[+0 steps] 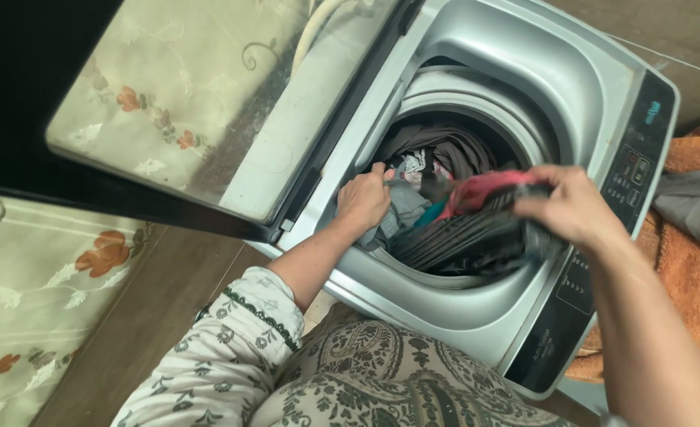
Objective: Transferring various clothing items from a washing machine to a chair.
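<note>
- Top-loading washing machine (476, 316), grey plastic body, glossy dark control strip along its right edge, lid (207, 103) swung up and open on the left.
- Left hand (363, 198) down inside the drum mouth, fingers curled shut into a grey crumpled cloth (403, 212) at the left of the pile.
- Right hand (575, 207) at the right rim of the drum, clenched around a dark pleated garment (468, 241) together with a red-pink piece (480, 188) bunched on top of it (motion blur here, so the exact finger grip not clear).
- Key relation: dark garment stretched leftwards and slightly downwards from the right hand toward the drum centre, long axis running roughly across the opening, pleats fanning along that line; right hand much the nearer, left hand just beside its far end but gripping the grey cloth instead.
- Materials: limp, soft fabrics, tangled and folded; dark piece ribbed in fine parallel folds; more brown and patterned laundry deeper in the drum.
- Around: orange towel-like cloth (694, 269) heaped to the right of the machine, floral beige covering (41, 277) at the left, patterned sleeve (239, 348) on the left arm.
</note>
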